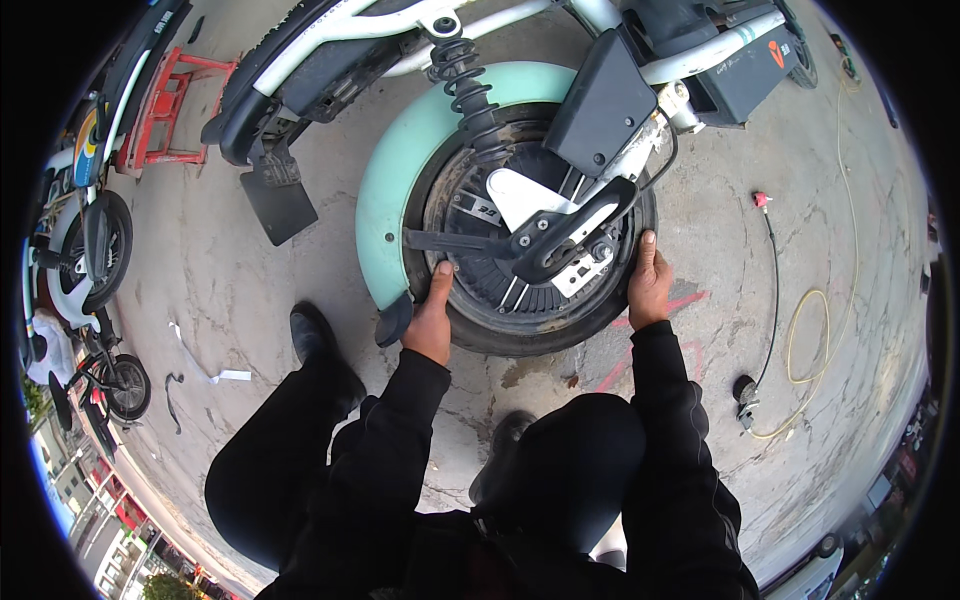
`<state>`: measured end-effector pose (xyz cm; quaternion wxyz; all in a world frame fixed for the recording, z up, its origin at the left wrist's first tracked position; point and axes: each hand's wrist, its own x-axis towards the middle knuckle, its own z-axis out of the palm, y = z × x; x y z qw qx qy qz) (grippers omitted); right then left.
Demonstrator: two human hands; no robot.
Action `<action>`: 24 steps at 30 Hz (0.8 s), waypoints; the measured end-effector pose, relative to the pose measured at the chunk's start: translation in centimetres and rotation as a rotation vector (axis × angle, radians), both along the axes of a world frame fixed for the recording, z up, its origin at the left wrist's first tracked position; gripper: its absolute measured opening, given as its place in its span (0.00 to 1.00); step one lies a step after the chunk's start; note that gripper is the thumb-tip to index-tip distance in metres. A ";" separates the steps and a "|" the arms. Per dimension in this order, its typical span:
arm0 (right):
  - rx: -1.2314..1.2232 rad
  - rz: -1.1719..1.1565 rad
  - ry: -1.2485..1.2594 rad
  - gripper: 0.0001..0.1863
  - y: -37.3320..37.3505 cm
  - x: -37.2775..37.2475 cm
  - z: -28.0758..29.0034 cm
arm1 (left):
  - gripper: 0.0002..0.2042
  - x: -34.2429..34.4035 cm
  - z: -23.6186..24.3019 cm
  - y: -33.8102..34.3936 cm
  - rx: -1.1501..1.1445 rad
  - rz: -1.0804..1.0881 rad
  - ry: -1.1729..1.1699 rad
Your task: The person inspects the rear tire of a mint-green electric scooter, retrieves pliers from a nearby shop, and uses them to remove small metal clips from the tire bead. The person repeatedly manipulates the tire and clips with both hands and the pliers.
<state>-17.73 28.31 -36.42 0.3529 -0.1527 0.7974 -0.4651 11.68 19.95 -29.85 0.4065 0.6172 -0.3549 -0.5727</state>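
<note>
In front of me stands the rear wheel of a scooter, with a black tyre [545,342] around a dark hub [478,285]. My left hand [430,322] grips the tyre's left side, thumb on the sidewall, just beside the black flap [394,320] of the mint-green mudguard [385,190]. On the opposite side, my right hand [650,284] is closed on the tyre with its thumb pointing up. The fingers of both hands are partly hidden behind the rubber. A black bracket [460,242] and a white swingarm [630,165] cross the wheel above my hands.
A coil-spring shock absorber [465,90] rises above the wheel. To the right, a black air hose [775,280] and a yellow hose [800,375] lie on the concrete. A red metal stand [165,110] and parked two-wheelers [95,250] are at left, near a white strip [195,360].
</note>
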 end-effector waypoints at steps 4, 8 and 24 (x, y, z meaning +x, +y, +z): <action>0.017 0.067 0.011 0.41 -0.9 -0.7 -0.4 | 0.20 -0.5 -0.3 1.7 -0.048 0.040 -0.075; -0.219 0.203 0.117 0.35 -4.5 -3.9 -1.4 | 0.21 -2.0 -0.9 4.9 -0.020 0.088 -0.111; -0.228 0.927 0.628 0.24 -12.6 -12.2 -2.6 | 0.24 0.2 0.4 1.3 -0.035 0.094 -0.078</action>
